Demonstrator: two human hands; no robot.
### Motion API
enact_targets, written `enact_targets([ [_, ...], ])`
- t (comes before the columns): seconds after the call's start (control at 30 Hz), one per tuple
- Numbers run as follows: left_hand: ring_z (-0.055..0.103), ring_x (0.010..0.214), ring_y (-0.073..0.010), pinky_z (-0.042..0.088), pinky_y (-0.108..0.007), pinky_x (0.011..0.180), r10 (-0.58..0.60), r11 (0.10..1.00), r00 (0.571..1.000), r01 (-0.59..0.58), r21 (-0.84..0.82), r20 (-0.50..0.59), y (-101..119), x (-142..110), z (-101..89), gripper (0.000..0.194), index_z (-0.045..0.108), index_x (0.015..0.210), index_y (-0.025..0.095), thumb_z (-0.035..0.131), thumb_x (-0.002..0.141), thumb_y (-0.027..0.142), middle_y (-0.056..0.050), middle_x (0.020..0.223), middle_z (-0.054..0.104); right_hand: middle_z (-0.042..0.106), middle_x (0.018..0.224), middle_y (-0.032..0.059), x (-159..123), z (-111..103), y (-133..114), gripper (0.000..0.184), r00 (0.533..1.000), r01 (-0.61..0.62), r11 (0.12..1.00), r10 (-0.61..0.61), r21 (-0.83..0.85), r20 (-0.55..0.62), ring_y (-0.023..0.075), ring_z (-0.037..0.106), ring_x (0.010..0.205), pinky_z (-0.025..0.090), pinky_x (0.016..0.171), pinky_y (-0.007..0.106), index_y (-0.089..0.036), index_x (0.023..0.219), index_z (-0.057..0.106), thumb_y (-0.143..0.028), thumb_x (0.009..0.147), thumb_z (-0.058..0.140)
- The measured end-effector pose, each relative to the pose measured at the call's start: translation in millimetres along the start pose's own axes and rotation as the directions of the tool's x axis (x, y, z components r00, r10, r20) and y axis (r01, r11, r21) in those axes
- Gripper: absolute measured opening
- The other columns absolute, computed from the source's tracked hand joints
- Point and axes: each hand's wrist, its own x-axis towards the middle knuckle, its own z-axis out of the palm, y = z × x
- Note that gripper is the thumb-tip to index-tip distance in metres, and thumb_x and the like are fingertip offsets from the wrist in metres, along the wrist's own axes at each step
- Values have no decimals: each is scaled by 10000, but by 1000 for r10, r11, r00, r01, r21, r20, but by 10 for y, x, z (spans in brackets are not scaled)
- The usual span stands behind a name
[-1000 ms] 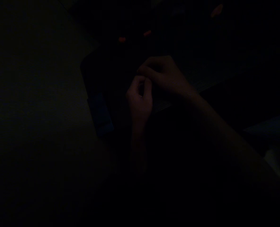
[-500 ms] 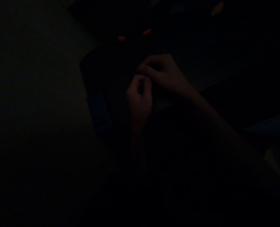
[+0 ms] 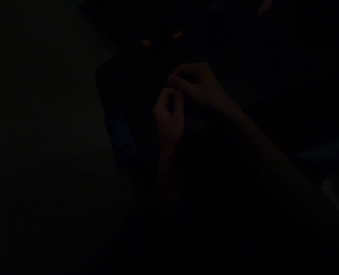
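The view is very dark. My left hand [image 3: 169, 114] is closed, its thumb and forefinger pinched together above a dark surface [image 3: 129, 88]. Close against its fingertips, my right hand [image 3: 196, 82] is also closed, thumb meeting forefinger. Whatever lies between the fingers is too dark and small to make out. Beyond the hands are two small orange pieces, one on the left [image 3: 146, 43] and one on the right [image 3: 178, 35].
A dark blue flat object [image 3: 120, 135] sits at the surface's left edge. Another orange thing [image 3: 265, 6] shows at the upper right. Pale floor [image 3: 43, 84] spreads out on the left. Something light [image 3: 331, 191] is near my right forearm.
The picture has grown darker and the view has shifted slightly. Both hands keep nearly the same pinched pose, fingertips together.
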Motion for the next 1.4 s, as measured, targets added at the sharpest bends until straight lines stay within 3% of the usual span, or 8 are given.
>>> enact_targets([
  [0.3, 630, 730, -179, 504, -323, 658, -25, 999, 1000, 25, -23, -5, 19, -1, 2, 208, 599, 785, 266, 656, 972, 334, 6, 750, 638, 762, 864, -13, -3, 0, -29, 183, 1000, -8, 1000, 8, 12, 2, 307, 690, 908, 504, 809, 448, -352, 718, 697, -402, 878, 625],
  [0.77, 649, 775, -197, 506, -303, 639, -56, 998, 998, 56, 43, 2, 1, 3, -8, 280, 601, 808, 262, 643, 955, 497, -4, 751, 633, 755, 855, -7, -13, 6, -38, 183, 1000, -2, 999, 1, -32, -6, 276, 695, 892, 533, 788, 404, -306, 754, 697, -314, 913, 605],
  [1.1, 655, 766, -194, 506, -305, 632, -41, 999, 999, 42, 31, -9, -4, -1, -1, 231, 599, 796, 272, 646, 964, 424, 2, 760, 653, 769, 876, -19, 6, 1, -22, 159, 1000, -3, 999, 3, -49, 3, 295, 690, 935, 536, 836, 432, -346, 757, 704, -345, 893, 623],
  [1.27, 654, 781, -197, 517, -303, 634, -67, 997, 998, 67, 35, 4, -7, 5, -8, 227, 608, 810, 270, 647, 961, 434, -3, 766, 660, 765, 871, 12, 6, 11, -14, 193, 999, 45, 999, -45, -30, -18, 276, 703, 907, 526, 825, 424, -284, 769, 719, -291, 914, 591],
  [1.4, 648, 778, -192, 523, -302, 650, -59, 998, 998, 59, -2, 18, -26, 13, -11, 222, 609, 817, 261, 662, 953, 428, -2, 776, 660, 768, 890, -14, 2, 5, -13, 200, 1000, 28, 999, -28, -37, 3, 274, 696, 912, 525, 816, 409, -328, 760, 706, -317, 928, 599],
])
